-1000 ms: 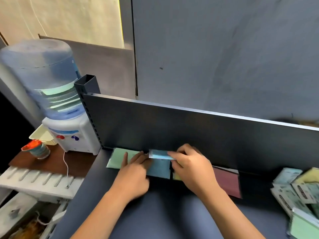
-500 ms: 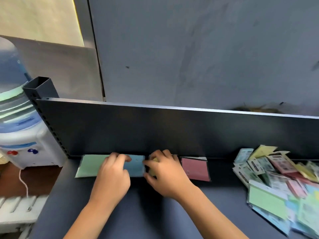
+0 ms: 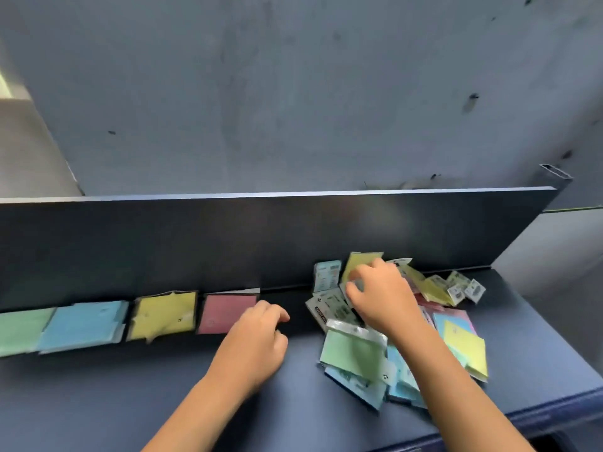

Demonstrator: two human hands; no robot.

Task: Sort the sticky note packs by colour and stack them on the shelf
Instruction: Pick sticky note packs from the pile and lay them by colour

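Four sorted stacks lie in a row along the back of the dark blue shelf (image 3: 130, 402): green (image 3: 19, 331), blue (image 3: 81, 324), yellow (image 3: 163, 314) and pink (image 3: 226, 313). To the right sits a loose pile of mixed sticky note packs (image 3: 352, 350), some face down with printed labels. My left hand (image 3: 257, 337) rests on the shelf just right of the pink stack, fingers loosely curled, holding nothing. My right hand (image 3: 381, 298) lies on top of the pile, fingertips on a yellow pack (image 3: 355, 262). Whether it grips a pack is hidden under the palm.
A dark upright back panel (image 3: 293, 239) runs behind the stacks, with a grey wall (image 3: 293, 93) above it. The shelf's right end (image 3: 538, 321) lies just past the pile, and its front edge (image 3: 522, 415) runs close below the pile.
The view has swung right. Both hands left the blue and yellow stacks: the right one moved onto the loose pile, the left one slid right past the pink stack.
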